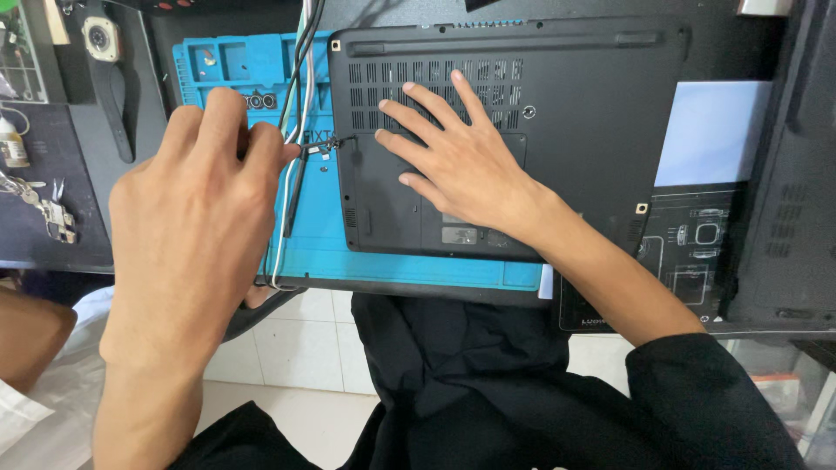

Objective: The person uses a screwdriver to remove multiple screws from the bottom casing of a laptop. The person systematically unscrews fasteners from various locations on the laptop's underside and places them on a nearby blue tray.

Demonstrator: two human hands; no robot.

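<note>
A black laptop [575, 113] lies bottom-up on a blue repair mat [235, 65]. My right hand [461, 161] rests flat on its underside with fingers spread, just below the vent slots, holding nothing. My left hand [196, 218] hovers over the mat's left part. Its fingertips are pinched on a thin dark tool [329, 142] whose tip reaches the laptop's left edge. A dark slim stick [293, 200] lies on the mat just under those fingers. My black sleeve covers the right forearm near the table edge.
White and black cables [302, 70] run down across the mat and over the table edge. A smartwatch [100, 39], a small bottle [10, 144] and metal bits [48, 213] lie at left. A second dark laptop [788, 174] and a dark printed mat [697, 252] are at right.
</note>
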